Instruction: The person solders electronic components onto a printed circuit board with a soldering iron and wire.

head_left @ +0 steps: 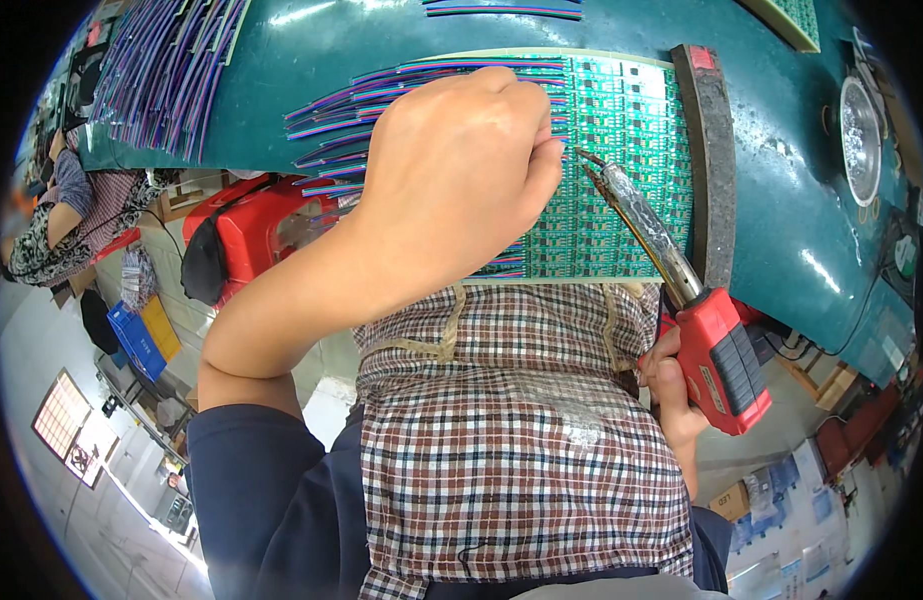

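A green panel of small circuit boards (631,215) lies on the teal table before me. Strips of multicoloured wires (331,108) run onto it from its left side. My left hand (461,165) is over the panel, its thumb and fingers pinched together on a wire, mostly hidden by the hand. Below right, my right hand (676,395) is closed around the red and black handle of a soldering iron (726,362). The iron slants up to the left, and its dark tip is just right of my left fingertips. A thin tube runs along its metal barrel.
A dark heavy bar (708,165) lies along the panel's right edge. A metal bowl (860,142) stands at the far right. More wire bundles (166,80) lie at the table's far left. A red stool (256,235) is below the table edge; another person's arm (69,200) shows beyond.
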A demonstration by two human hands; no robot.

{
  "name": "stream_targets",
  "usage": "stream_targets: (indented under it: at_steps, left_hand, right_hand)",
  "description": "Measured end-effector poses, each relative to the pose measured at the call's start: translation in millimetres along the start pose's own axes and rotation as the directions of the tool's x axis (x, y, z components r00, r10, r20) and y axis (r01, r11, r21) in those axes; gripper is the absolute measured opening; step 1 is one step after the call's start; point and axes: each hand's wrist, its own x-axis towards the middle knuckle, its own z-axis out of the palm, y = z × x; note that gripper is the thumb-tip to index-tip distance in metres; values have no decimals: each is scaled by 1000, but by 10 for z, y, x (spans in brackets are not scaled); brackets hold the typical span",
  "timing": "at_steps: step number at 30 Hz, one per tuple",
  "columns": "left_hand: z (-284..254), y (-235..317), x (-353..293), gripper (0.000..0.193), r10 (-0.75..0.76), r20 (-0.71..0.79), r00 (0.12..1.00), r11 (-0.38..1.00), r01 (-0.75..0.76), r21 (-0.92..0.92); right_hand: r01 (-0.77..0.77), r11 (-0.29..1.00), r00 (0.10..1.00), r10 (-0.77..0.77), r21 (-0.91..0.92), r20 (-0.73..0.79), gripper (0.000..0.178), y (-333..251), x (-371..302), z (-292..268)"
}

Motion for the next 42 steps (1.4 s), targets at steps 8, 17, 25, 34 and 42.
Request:
stream_targets:
  at_steps: [8, 17, 25, 34, 42]
  left_hand:
    - [9, 7, -8, 18, 1, -8, 1000, 1000, -1, 13]
    - [7, 18, -11, 18, 2, -4, 1000, 999, -2, 32]
    - [7, 30, -5, 19, 8, -9, 1000, 999, -7, 36]
    - [21, 29, -10, 19, 0, -20, 1000, 1000, 1, 28]
    - [40, 31, -19, 19, 20, -47, 999, 999, -18, 43]
  right_hand:
    - [-53, 997, 998, 51, 53, 39, 12, -80, 66, 35]
    - [-40, 999, 999, 40, 0, 5, 14, -62, -22, 0]
    - [17, 997, 999, -15, -74, 30, 16, -20, -24, -38]
    - [5, 1000, 998, -3, -28, 66, 9, -35, 32, -44]
    - [-10, 1000, 996, 10, -1, 86, 10, -47, -24, -45]
